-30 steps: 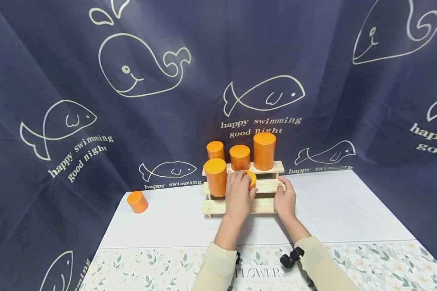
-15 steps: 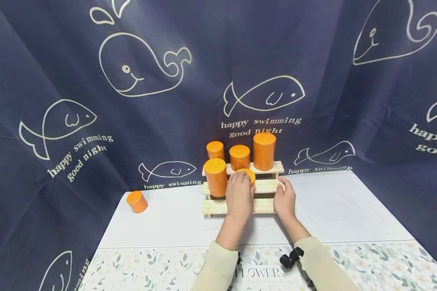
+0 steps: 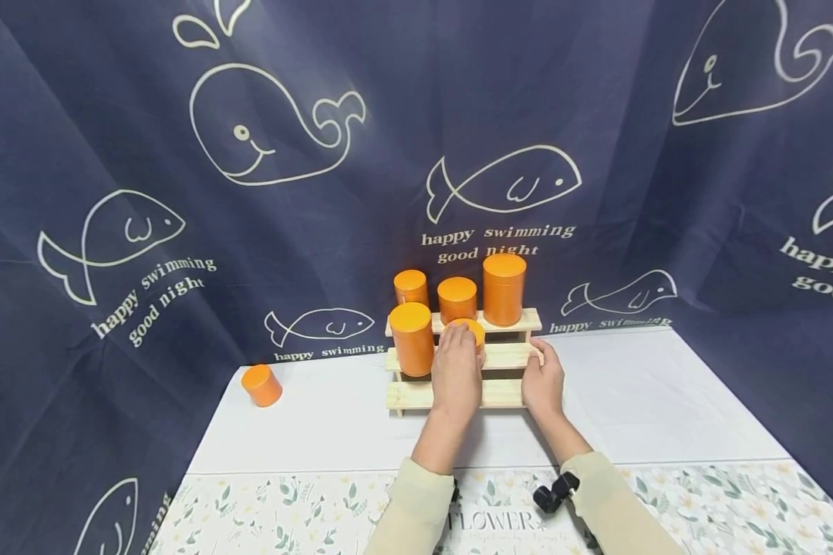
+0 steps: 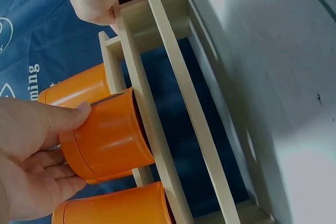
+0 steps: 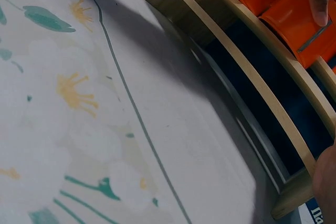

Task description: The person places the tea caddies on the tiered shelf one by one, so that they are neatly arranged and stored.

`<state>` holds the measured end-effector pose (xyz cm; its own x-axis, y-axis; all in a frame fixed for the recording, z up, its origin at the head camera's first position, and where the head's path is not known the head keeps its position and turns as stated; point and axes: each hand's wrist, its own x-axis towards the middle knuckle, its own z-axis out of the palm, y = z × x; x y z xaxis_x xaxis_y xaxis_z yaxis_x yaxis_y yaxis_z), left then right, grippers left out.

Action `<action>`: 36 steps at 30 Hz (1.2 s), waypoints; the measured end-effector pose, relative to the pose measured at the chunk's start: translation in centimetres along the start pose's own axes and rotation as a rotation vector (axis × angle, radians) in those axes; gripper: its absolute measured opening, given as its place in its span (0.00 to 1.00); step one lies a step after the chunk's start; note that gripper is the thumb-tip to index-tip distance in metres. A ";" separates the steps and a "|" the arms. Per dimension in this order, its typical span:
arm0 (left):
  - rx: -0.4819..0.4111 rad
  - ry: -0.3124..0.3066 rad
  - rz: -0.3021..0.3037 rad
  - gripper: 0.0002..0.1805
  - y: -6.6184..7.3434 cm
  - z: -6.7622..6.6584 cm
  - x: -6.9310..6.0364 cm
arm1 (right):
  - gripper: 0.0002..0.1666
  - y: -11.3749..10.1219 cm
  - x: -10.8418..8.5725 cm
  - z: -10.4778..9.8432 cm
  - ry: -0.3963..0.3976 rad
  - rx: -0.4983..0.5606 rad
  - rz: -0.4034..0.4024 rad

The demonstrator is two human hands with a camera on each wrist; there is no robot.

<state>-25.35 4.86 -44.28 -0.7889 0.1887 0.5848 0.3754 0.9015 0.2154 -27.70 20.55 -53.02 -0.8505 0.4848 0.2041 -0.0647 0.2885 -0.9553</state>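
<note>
Orange lidded canister (image 4: 107, 135), glossy, dark-seamed; stood on middle tier of wooden rack (image 3: 503, 393), at three o'clock from taller canister (image 3: 413, 339); left hand (image 3: 456, 378) grasped it; right hand (image 3: 544, 378) gripped rack's end; contents hidden.

Orange lidded canister (image 4: 110, 137); upright on middle step (image 3: 507, 355) of wooden rack (image 3: 503, 394)

Three canisters (image 3: 457, 301) on the rack's (image 3: 408, 395) top tier (image 3: 531, 317), two canisters (image 3: 412, 343) before them, one canister (image 3: 262, 386) leftward on the table (image 3: 305, 439).
</note>
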 end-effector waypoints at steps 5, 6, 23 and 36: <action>-0.017 -0.015 0.004 0.15 -0.1 0.1 0.0 | 0.24 0.1 0.0 0.0 -0.008 0.002 0.001; -0.020 -0.019 0.004 0.15 -0.2 0.1 0.0 | 0.24 0.1 0.0 0.0 -0.008 0.000 0.002; 0.147 -0.019 0.040 0.13 0.7 -0.3 -0.1 | 0.24 0.1 -0.1 0.0 -0.004 -0.003 0.007; 0.076 0.045 0.058 0.13 0.0 0.5 -0.4 | 0.24 0.2 -0.1 0.1 -0.007 -0.001 0.010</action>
<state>-25.29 5.00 -44.95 -0.7437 0.2253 0.6295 0.3804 0.9168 0.1213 -27.71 20.49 -53.21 -0.8546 0.4820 0.1934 -0.0558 0.2850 -0.9569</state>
